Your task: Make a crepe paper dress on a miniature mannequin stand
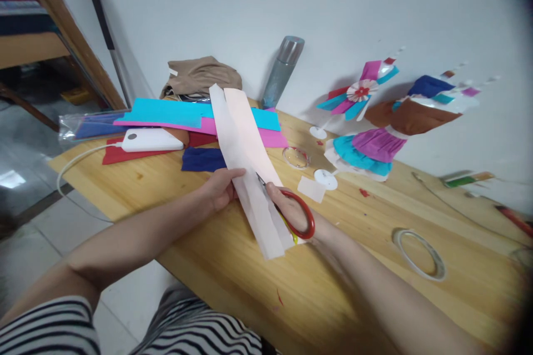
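A long pale pink-white paper strip [239, 138], folded lengthwise, stretches across the table from the coloured sheets towards me. My left hand [222, 187] pinches its left edge near the middle, thumb on top. In my right hand [285, 205] is a pair of scissors [307, 216] with red loops and a bit of yellow at the lower handle. Its metal blades lie at the paper, close to my left thumb, pointing up and left. Part of the blades and the lower loop are hidden by my hand and the paper.
Behind lie blue and pink paper sheets [166, 112], a white power bank [152, 140] with a cable, brown cloth [204, 75] and a grey bottle [282, 72]. At right stand decorated paper dress figures [378, 147], above a tape roll [420, 255]. A small paper scrap [311, 189] lies nearby.
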The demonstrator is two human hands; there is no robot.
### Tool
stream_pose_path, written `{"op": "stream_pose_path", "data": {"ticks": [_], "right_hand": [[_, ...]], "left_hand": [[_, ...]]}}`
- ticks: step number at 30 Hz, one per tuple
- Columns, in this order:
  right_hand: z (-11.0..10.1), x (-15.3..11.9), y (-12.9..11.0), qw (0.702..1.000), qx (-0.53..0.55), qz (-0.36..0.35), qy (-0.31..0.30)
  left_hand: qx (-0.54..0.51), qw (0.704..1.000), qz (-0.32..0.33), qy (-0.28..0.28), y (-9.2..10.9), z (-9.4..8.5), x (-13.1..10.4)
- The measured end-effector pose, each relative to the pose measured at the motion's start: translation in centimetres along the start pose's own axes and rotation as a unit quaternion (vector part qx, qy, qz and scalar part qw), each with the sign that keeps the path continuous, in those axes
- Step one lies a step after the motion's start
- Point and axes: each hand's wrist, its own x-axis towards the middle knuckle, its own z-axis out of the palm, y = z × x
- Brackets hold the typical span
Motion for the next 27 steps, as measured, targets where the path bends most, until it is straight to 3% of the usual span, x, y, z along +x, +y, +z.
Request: {"op": "stream_pose_path", "data": {"ticks": [4,9,16,27], "right_hand": [[-0.3,0.4,0.7,1.000,-0.013,-0.010,0.009],[0.0,0.3,1.1,1.000,-0.020,-0.011,0.006],[1.0,-1.4,1.4,0.997,0.037,0.037,-0.055],[0.7,-4.8,1.3,0.995,0.094,0.025,-0.030]], "left_hand": [[0.004,1.000,-0.014,0.002,0.6,0.4,-0.5],[0.010,0.999,0.021,0.035,1.3,0.2,0.3],[0.067,0.993,0.011,0.098,2.0,0.4,0.2],[0.044,0.998,0.019,0.034,1.6,0.7,0.1]]}}
